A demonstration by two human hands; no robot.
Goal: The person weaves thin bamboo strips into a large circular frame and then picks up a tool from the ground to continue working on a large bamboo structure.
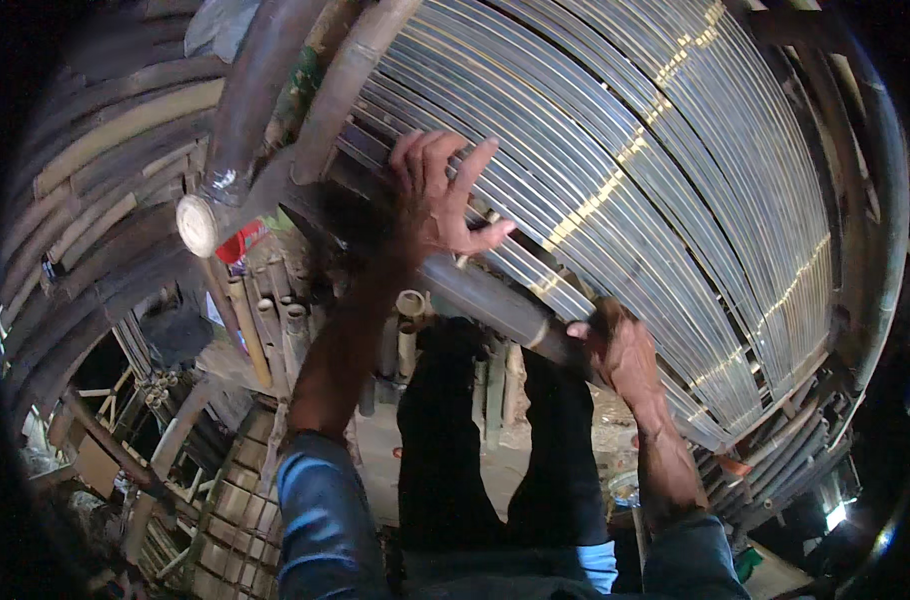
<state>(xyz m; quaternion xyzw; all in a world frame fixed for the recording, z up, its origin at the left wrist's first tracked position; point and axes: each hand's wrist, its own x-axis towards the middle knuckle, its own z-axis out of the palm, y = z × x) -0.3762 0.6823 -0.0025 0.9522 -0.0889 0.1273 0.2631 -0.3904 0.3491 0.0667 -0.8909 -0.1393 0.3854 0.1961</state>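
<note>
A broad panel of thin, narrow slats (575, 120), bound by pale yellow lashing (630, 150), slopes away in front of me. My left hand (443, 195) is at its near left edge, fingers spread and thumb stretched out over the outer slats; it holds nothing visible. Along that near edge runs a thick bamboo pole (490, 298), below the left palm. At the pole's right end my right hand (627, 360) is closed, its fingers curled beside a dark patch. What lies within those fingers is hidden.
Thick bamboo posts (350, 85) rise at the upper left, one with a pale cut end (196, 226). Upright bamboo tubes (408, 320) stand below the panel. A red object (241, 242) sits behind the left arm. A slatted bamboo rack (237, 515) lies at lower left.
</note>
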